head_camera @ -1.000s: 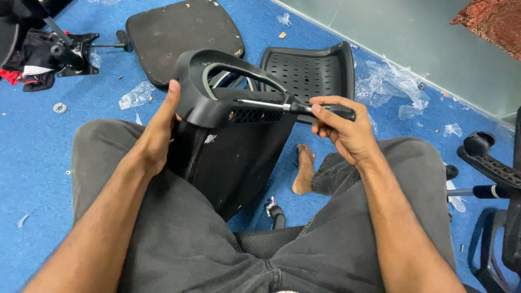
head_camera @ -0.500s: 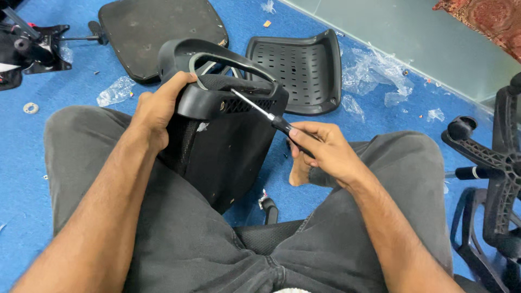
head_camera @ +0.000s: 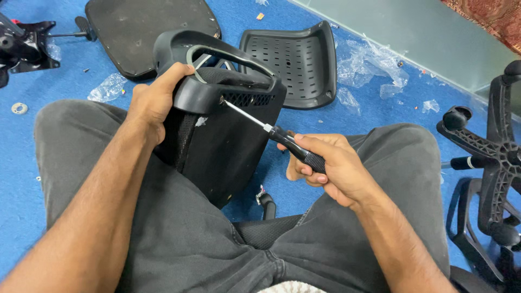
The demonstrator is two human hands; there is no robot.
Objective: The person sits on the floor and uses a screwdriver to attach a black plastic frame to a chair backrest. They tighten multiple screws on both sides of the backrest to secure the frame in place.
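We sit on a blue carpeted floor (head_camera: 21, 179), looking down at our legs in dark grey trousers (head_camera: 179, 239). At about 4 o'clock, our right hand (head_camera: 331, 171) is curled shut around the black handle of a screwdriver (head_camera: 282, 138). Its thin metal shaft slants up toward 10 o'clock, and the tip touches a black chair backrest (head_camera: 217, 135) at the centre of the view. The backrest leans between our knees, its mesh panel facing us. At about 9 o'clock, our left hand (head_camera: 154, 100) grips the moulded plastic top of the backrest, fingers wrapped over its edge, thumb pointing up.

Farther off, at 12 o'clock, a perforated black plastic shell (head_camera: 296, 59) lies on the floor, with a flat black seat pad (head_camera: 141, 27) just beside it at 11 o'clock. Scraps of clear plastic wrap (head_camera: 369, 65) lie scattered near 1 o'clock. At 3 o'clock stands a black star-shaped chair base (head_camera: 491, 157). A black metal mechanism (head_camera: 24, 46) sits at the far 10 o'clock corner.
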